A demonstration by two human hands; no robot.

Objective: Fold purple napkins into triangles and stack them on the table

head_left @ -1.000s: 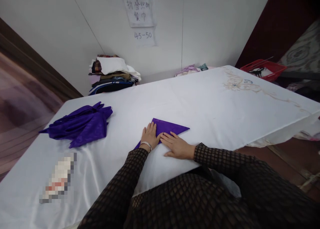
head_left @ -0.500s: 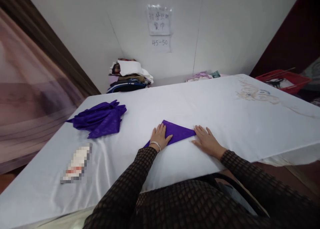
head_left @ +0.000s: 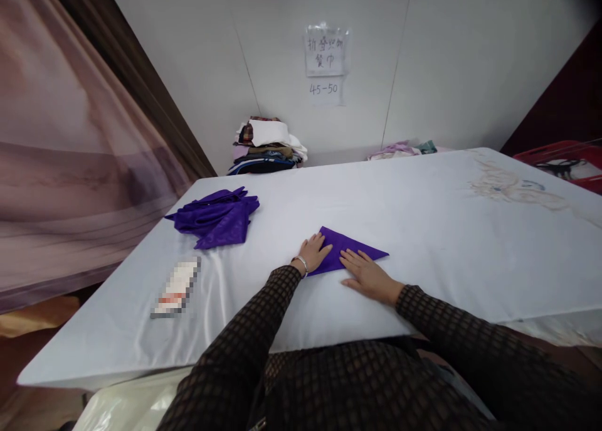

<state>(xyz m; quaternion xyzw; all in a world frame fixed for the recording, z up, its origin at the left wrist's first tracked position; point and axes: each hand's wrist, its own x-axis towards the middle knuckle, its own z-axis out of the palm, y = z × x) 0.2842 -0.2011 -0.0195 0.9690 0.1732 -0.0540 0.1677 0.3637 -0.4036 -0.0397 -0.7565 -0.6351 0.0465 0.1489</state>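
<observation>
Left hand [head_left: 314, 255] and right hand [head_left: 369, 277], outspread, touch a folded triangular purple cloth [head_left: 337, 243] at frame centre; a crumpled purple fabric heap [head_left: 219, 219] lies centre-left on the white-clothed desk [head_left: 433, 230]

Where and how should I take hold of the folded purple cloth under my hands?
Probably pinch the folded purple cloth by its right tip, coming from the right with your right hand. That narrow tip lies uncovered, while your left hand covers part of the left end.
</observation>
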